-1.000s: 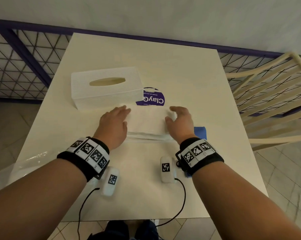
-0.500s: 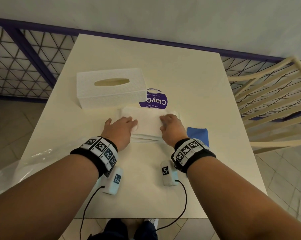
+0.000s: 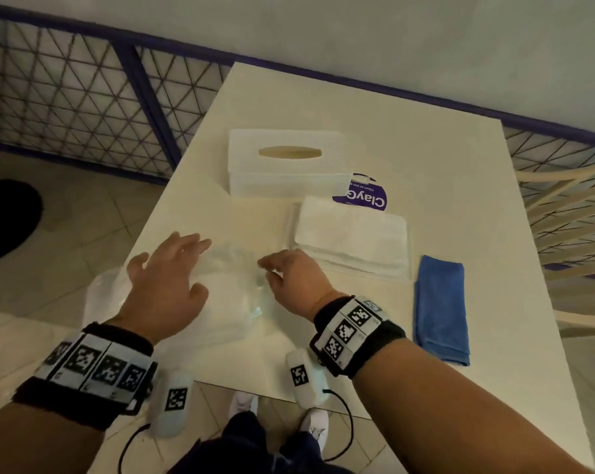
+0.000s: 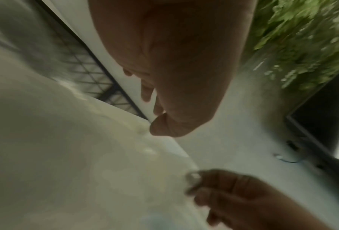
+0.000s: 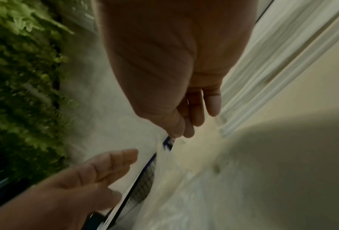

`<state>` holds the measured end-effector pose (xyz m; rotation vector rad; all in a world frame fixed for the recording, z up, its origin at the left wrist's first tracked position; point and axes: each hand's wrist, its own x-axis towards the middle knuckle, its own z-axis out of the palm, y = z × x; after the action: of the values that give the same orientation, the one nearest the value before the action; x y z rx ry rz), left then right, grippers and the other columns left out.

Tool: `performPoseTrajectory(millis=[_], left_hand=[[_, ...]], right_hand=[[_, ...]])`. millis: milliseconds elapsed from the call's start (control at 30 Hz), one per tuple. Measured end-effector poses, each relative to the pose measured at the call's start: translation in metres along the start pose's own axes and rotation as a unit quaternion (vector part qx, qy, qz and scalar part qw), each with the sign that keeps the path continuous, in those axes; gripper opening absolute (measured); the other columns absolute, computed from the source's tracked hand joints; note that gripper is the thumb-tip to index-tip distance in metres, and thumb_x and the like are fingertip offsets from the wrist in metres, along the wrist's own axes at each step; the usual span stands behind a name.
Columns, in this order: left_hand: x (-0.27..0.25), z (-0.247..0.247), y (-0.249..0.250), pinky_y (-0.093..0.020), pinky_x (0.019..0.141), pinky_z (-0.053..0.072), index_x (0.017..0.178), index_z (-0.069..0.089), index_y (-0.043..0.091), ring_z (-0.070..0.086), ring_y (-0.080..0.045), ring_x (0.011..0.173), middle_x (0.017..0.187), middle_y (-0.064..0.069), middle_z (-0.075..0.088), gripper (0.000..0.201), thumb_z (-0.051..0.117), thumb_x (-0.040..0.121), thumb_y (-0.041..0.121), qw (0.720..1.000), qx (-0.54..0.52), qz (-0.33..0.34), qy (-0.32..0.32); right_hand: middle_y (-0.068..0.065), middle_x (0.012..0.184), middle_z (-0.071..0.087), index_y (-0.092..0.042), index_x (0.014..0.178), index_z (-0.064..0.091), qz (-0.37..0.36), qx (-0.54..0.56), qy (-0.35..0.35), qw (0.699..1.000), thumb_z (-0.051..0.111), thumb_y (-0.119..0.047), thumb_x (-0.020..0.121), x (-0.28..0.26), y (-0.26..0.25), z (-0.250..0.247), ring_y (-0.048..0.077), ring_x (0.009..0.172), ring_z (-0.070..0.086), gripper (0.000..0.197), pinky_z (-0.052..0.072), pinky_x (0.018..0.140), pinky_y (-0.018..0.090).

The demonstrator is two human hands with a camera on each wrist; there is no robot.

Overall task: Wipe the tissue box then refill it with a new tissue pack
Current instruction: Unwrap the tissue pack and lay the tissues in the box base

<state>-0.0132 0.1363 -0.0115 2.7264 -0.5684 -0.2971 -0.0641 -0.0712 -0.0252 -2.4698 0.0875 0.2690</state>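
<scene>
I count one tissue box (image 3: 287, 162), white with an oval slot on top, standing toward the far side of my counter (image 3: 426, 138). One stack of loose white tissues (image 3: 352, 236) lies in front of it and a little to the right, apart from the box. One purple round label (image 3: 369, 196) peeks out between them, partly covered by the box and the stack. One folded blue cloth (image 3: 441, 309) lies to the right of the stack, near the counter's right edge.

One clear plastic wrapper (image 3: 227, 292) sits crumpled at the near left corner, hanging over the edge, and both of my hands are at it. My left hand (image 3: 167, 285) is spread flat over it with the fingers (image 3: 186, 242) straight and released. My right hand (image 3: 296, 278) has its fingers curled at the wrapper's right edge; from the left wrist view they seem to pinch a fold of film, though that picture is blurred and I can't be sure.

Two marker bands circle my wrists, with two small white pods dangling below them on black cables. A purple lattice railing (image 3: 84, 97) runs behind the counter, one cream chair (image 3: 569, 206) stands at the right, and green foliage (image 5: 23, 62) shows in the wrist views. Nothing lies between the stack and the box.
</scene>
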Motion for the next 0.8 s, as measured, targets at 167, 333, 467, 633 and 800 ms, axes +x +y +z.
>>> performPoseTrajectory(millis=[167, 333, 467, 633, 800], left_hand=[[-0.032, 0.020, -0.049, -0.055, 0.110, 0.010, 0.141, 0.036, 0.028, 0.012, -0.016, 0.145, 0.155, 0.004, 0.026, 0.069, 0.047, 0.074, 0.042, 0.997, 0.041, -0.063, -0.004], [-0.037, 0.043, -0.069, -0.054, 0.112, 0.000, 0.147, 0.019, 0.031, -0.002, -0.015, 0.147, 0.160, 0.006, 0.007, 0.075, 0.012, 0.081, 0.065, 0.997, 0.036, -0.062, -0.024], [-0.037, 0.055, -0.073, -0.051, 0.114, -0.003, 0.148, 0.009, 0.035, -0.008, -0.012, 0.146, 0.160, 0.007, 0.000, 0.072, 0.008, 0.083, 0.065, 0.998, 0.018, -0.055, -0.023], [-0.037, 0.067, -0.074, -0.048, 0.115, -0.006, 0.148, 0.001, 0.037, -0.012, -0.009, 0.145, 0.160, 0.007, -0.003, 0.067, 0.009, 0.087, 0.062, 0.999, 0.021, -0.048, -0.012], [-0.039, 0.070, -0.074, -0.049, 0.115, -0.003, 0.149, 0.004, 0.035, -0.006, -0.011, 0.146, 0.160, 0.006, 0.001, 0.067, 0.015, 0.088, 0.060, 0.999, 0.020, -0.048, 0.009]], right_hand=[[-0.004, 0.140, 0.049, -0.021, 0.134, 0.050, -0.035, -0.054, -0.101, 0.993, 0.043, -0.004, 0.088, 0.029, -0.028, 0.023, 0.024, 0.115, 0.039, 0.049, 0.036, 0.096, 0.027], [0.002, 0.125, 0.055, -0.024, 0.127, 0.046, 0.049, -0.036, -0.116, 0.991, 0.053, -0.010, 0.081, 0.051, -0.031, 0.036, 0.024, 0.114, 0.039, 0.049, 0.040, 0.087, 0.030], [0.006, 0.118, 0.052, -0.018, 0.127, 0.043, 0.064, -0.083, -0.144, 0.984, 0.072, -0.046, 0.071, 0.055, -0.038, 0.040, 0.027, 0.114, 0.040, 0.070, 0.043, 0.090, 0.041], [0.002, 0.109, 0.058, -0.026, 0.118, 0.053, 0.090, -0.107, -0.195, 0.971, 0.069, -0.063, 0.059, 0.062, -0.050, 0.054, 0.022, 0.109, 0.051, 0.071, 0.048, 0.089, 0.040], [0.010, 0.116, 0.063, -0.007, 0.116, 0.061, 0.100, -0.020, -0.179, 0.979, 0.064, -0.034, 0.084, 0.060, -0.052, 0.046, 0.027, 0.108, 0.059, 0.042, 0.048, 0.086, 0.031]])
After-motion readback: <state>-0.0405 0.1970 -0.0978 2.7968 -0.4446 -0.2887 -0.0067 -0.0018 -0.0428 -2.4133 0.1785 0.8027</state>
